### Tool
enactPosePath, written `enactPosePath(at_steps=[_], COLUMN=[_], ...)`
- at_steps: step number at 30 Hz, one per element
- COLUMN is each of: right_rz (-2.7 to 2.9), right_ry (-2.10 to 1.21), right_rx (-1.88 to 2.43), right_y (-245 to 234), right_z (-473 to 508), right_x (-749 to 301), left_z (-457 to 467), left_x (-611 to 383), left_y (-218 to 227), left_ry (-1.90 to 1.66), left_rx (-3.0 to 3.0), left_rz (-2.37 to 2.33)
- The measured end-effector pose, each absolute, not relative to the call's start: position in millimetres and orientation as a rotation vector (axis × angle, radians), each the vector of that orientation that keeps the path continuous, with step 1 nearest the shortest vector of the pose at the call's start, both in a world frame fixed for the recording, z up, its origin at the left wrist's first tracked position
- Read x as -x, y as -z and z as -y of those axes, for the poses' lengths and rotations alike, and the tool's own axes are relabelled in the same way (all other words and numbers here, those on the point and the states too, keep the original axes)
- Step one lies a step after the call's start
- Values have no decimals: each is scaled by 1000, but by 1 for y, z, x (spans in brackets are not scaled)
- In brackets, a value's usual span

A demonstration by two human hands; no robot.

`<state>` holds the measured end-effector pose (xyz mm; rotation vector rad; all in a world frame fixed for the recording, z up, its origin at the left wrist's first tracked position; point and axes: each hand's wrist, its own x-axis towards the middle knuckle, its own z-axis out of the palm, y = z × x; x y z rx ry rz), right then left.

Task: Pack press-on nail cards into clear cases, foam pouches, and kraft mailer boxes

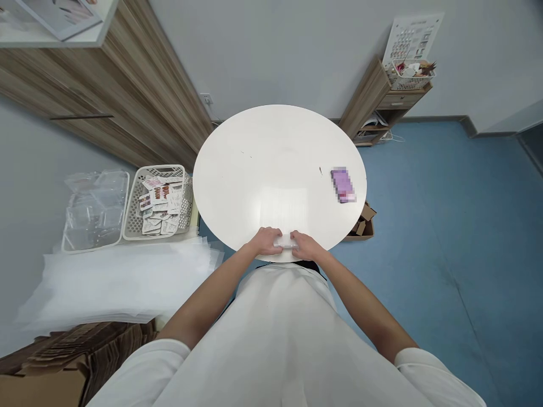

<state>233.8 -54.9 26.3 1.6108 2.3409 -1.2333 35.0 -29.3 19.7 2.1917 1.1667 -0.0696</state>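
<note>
At the near edge of the white round table point(237, 186), both my hands meet at a small clear plastic case point(285, 241), flat and whitish against the tabletop. My left hand point(267, 242) grips its left end, fingers curled with the thumb toward me. On the other end, my right hand point(306, 246) is closed in the same way. The case is too small and pale for me to make out its details. Light reflects off the tabletop just beyond it.
A blurred purple object point(343, 184) lies on the table's right side, beside a tiny dark bit point(320, 170). Left of the table are a basket of printed cards point(160, 206), a bin of clear plastic boxes point(95, 212), white sheets point(119, 280) and folded cardboard point(46, 379). An open carton point(360, 226) sits on the floor.
</note>
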Motion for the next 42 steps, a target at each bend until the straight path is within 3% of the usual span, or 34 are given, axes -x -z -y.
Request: enactPosePath(at_steps=[8, 18, 33, 42], right_rz=[-2254, -2108, -2048, -2081], right_ry=[1343, 1519, 1309, 1181], right_rx=[-1769, -1829, -2262, -2364], right_y=[-39, -30, 2, 9], right_z=[26, -8, -13, -2], right_x=[-234, -235, -224, -222], left_z=[8, 6, 12, 19], left_x=[-23, 2, -6, -10], left_y=[-31, -6, -1, 3], left_ry=[26, -76, 92, 12], left_rx=[-1890, -1733, -1772, -1749], left_rz=[-1197, -1497, -1860, -2003])
